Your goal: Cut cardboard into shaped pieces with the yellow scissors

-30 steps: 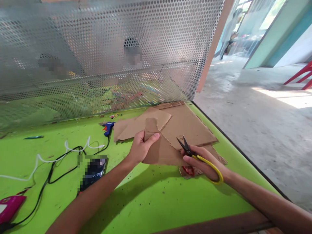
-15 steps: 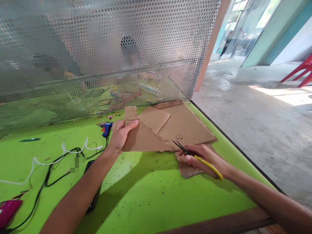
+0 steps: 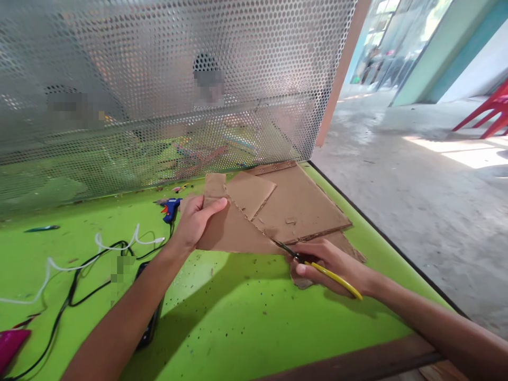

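Observation:
My left hand (image 3: 196,219) pinches the left end of a brown cardboard piece (image 3: 232,233), thumb on top, and holds it just above the green table (image 3: 246,317). My right hand (image 3: 331,264) grips yellow-handled scissors (image 3: 313,262). Their dark blades touch the cardboard piece's right tip. Beneath and behind lie larger cardboard sheets (image 3: 301,206).
A blue glue gun (image 3: 170,208) lies left of the cardboard, with black and white cables (image 3: 87,259) trailing leftward. A phone (image 3: 148,323) sits under my left forearm. A pink object (image 3: 10,344) is at the left edge. A perforated metal screen (image 3: 178,90) stands behind, with people beyond it.
My left hand lifted the cardboard piece up and left, turning it flatter. The scissors' blades closed from open and moved to the piece's right tip.

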The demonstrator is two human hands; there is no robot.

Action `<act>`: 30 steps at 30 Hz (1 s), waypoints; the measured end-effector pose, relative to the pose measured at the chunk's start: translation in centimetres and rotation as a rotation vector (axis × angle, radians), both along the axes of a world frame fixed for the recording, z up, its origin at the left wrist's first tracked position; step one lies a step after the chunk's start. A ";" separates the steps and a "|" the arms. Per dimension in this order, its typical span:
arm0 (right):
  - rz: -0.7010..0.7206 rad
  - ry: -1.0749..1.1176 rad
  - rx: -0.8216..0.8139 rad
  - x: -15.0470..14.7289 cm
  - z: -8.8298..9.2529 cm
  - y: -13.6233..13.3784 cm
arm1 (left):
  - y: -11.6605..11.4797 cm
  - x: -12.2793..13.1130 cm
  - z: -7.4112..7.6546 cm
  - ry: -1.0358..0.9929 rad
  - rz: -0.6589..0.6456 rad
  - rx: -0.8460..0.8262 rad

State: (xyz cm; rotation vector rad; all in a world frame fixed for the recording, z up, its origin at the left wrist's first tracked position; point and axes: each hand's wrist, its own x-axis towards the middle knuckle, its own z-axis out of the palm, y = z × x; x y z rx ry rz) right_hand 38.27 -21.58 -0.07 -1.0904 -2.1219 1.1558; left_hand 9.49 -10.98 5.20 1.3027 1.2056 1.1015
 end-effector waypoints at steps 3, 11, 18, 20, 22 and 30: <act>0.014 -0.018 0.051 -0.3 -0.1 -0.1 | -0.2 0.2 -0.1 -0.010 -0.026 0.012; 0.017 -0.066 0.121 -0.6 -0.2 -0.1 | -0.4 0.8 -0.7 0.020 -0.067 0.019; -0.018 -0.078 0.181 -0.7 -0.5 -0.1 | -0.5 1.0 -0.6 0.066 -0.060 0.091; -0.020 -0.073 0.203 -0.8 -0.5 -0.1 | -0.6 1.1 -0.4 0.073 -0.055 0.106; -0.019 -0.070 0.233 -0.9 -0.5 -0.2 | -0.7 1.1 -0.3 0.069 -0.056 0.110; -0.046 -0.192 0.372 -1.2 -1.4 -1.1 | -0.9 0.9 -0.5 0.058 -0.077 0.093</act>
